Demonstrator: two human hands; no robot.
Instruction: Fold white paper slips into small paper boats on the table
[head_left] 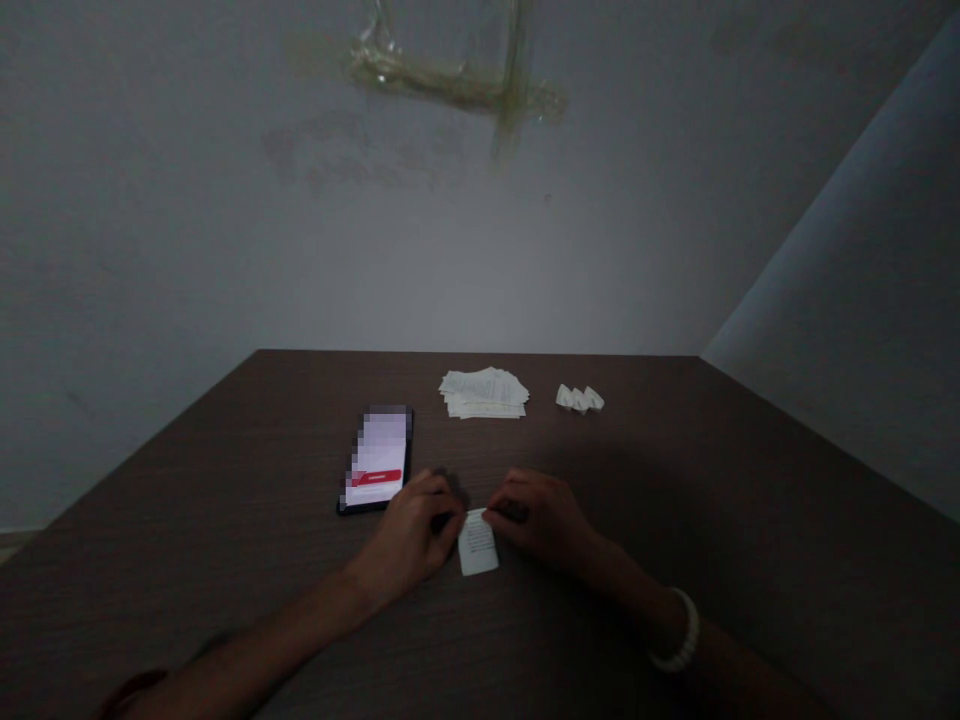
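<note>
A small white slip of paper [478,547] with lines of printed text lies in front of me, its top edge between my hands. My left hand [420,522] pinches the slip's upper left corner with thumb and fingertips. At the upper right corner, my right hand [541,512] is closed in a similar pinch. A narrow band along the top edge looks folded. Just beyond my left hand rests a smartphone [377,455] with its screen lit, showing a red bar and a blurred-out area.
Toward the back of the brown table [247,450] lies a loose stack of printed paper slips [486,392]. Right of it sit several small folded white papers [580,399]. A grey wall [480,260] with yellowed tape [450,88] rises behind the table.
</note>
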